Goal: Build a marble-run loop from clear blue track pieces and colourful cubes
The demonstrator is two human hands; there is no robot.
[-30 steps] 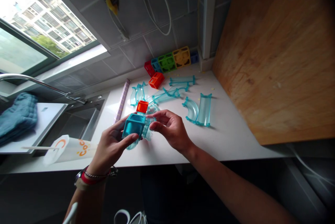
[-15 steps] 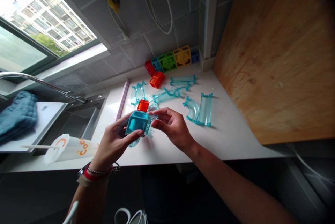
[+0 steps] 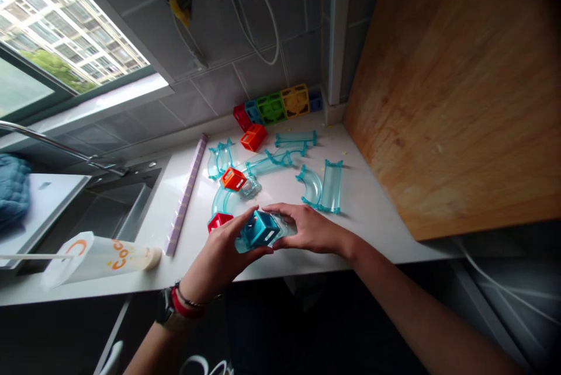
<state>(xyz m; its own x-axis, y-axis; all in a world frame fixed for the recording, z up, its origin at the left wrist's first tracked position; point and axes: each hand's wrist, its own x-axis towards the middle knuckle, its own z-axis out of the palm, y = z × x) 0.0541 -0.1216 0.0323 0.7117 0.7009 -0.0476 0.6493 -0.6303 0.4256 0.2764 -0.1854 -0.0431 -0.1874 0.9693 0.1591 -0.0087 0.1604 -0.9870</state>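
Near the counter's front edge, my left hand point(image 3: 228, 248) grips a teal cube point(image 3: 264, 229) from its left side. My right hand point(image 3: 309, 228) closes from the right on a clear plastic piece point(image 3: 283, 228) that touches the cube. A red block point(image 3: 220, 221) shows just behind my left fingers. Farther back, an orange block point(image 3: 234, 179) stands beside another clear piece point(image 3: 252, 187). A curved teal track point(image 3: 221, 201) lies between the red and orange blocks.
Teal tracks point(image 3: 332, 186) lie on the white counter point(image 3: 372, 229). Colored cubes point(image 3: 272, 108) line the wall, with an orange-red cube point(image 3: 253, 137) in front. At left are a purple strip point(image 3: 186, 197), a cup point(image 3: 105, 259) and the sink; a wooden board point(image 3: 460, 100) stands right.
Both hands and the teal cube have moved down and right, toward the front edge. My right hand has closed on the clear piece. The red block and curved track have come into view.
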